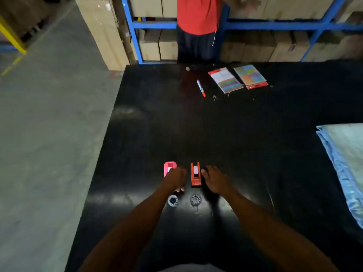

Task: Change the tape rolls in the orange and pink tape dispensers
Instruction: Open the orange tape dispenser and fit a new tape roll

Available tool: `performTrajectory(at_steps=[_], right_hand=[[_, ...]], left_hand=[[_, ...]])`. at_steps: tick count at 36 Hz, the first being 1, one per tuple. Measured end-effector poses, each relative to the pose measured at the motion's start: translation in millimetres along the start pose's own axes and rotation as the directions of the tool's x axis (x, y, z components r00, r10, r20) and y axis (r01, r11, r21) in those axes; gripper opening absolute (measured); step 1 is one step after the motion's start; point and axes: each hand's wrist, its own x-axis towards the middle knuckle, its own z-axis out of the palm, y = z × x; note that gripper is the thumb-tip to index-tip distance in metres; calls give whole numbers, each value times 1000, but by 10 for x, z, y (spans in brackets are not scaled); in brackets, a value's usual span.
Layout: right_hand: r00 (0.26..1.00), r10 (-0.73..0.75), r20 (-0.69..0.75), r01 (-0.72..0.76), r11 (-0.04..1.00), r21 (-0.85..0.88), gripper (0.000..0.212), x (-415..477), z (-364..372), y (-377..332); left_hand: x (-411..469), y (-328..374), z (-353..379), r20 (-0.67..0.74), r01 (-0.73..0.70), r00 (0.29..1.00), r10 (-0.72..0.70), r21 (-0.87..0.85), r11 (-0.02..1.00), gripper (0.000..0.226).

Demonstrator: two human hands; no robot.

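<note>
From the head view, the left hand (175,178) covers the pink dispenser (169,168) – grip hidden – while the right hand (215,178) rests loose beside the orange dispenser (195,174) on the worktop (216,130) – both likely light, rigid plastic, best pinched by the sides.

A glossy black tabletop (216,134) is bordered at nine o'clock by grey concrete floor (49,124); blue shelving (133,34) stacked with cardboard boxes (102,32) is seen at twelve o'clock.
</note>
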Motion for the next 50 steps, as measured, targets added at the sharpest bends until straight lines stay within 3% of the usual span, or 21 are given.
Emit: performTrajectory(at_steps=[3, 6, 13, 16, 19, 22, 27, 32, 35, 37, 41, 44, 46, 48, 50], right_hand=[[999, -3, -45, 9, 992, 128, 50, 61, 73, -3], [996, -50, -80, 60, 990, 124, 44, 87, 112, -51], [993, -76, -88, 86, 990, 110, 44, 195, 254, -87], [993, -36, -113, 59, 977, 204, 45, 192, 292, -104], [995, 14, -100, 24, 931, 363, 49, 155, 293, -119], [997, 5, -72, 26, 902, 430, 42, 100, 212, -105], [997, -48, -60, 72, 852, 518, 42, 46, 160, -81], [992, -123, -38, 125, 844, 522, 42, -58, 136, -67], [990, -80, -116, 134, 791, 597, 34, -71, 89, -18], [979, -14, -202, 144, 753, 643, 21, -73, -4, 73], [976, 22, -217, 120, 776, 619, 13, -108, -170, 261], [974, 7, -227, 135, 785, 604, 14, -177, -287, 239], [975, -8, -224, 144, 790, 596, 13, -218, -323, 201], [977, -25, -210, 148, 791, 593, 15, -267, -320, 169], [983, -46, -180, 146, 791, 595, 18, -320, -305, 137]], left_hand=[[104, 73, 34, 82, 24, 996, -16, -98, 995, 34], [173, 119, 92, -46, 72, 995, -91, -311, 948, 25], [296, 224, 188, -138, -33, 990, -39, -485, 874, 30], [332, 245, 229, -163, -67, 986, -21, -514, 855, 26], [340, 244, 279, -162, -39, 983, -83, -631, 775, 26], [360, 193, 306, -124, -46, 991, -56, -691, 721, 30], [299, 166, 259, -115, -83, 993, 0, -712, 698, 26], [183, 204, 325, -108, -49, 994, -34, -681, 731, 34], [86, 237, 237, -157, -69, 987, -44, -645, 761, 22], [20, 227, 141, -235, -86, 969, -81, -623, 777, 28], [-27, 157, 27, -163, 5, 971, -174, -716, 698, 22], [-2, 232, -39, -108, 90, 967, -231, -703, 706, 30], [36, 301, -17, -125, 104, 967, -224, -610, 786, 20], [117, 328, 85, -194, 124, 957, -217, -403, 907, 46], [169, 348, 186, -236, 156, 944, -231, -298, 942, 59]])
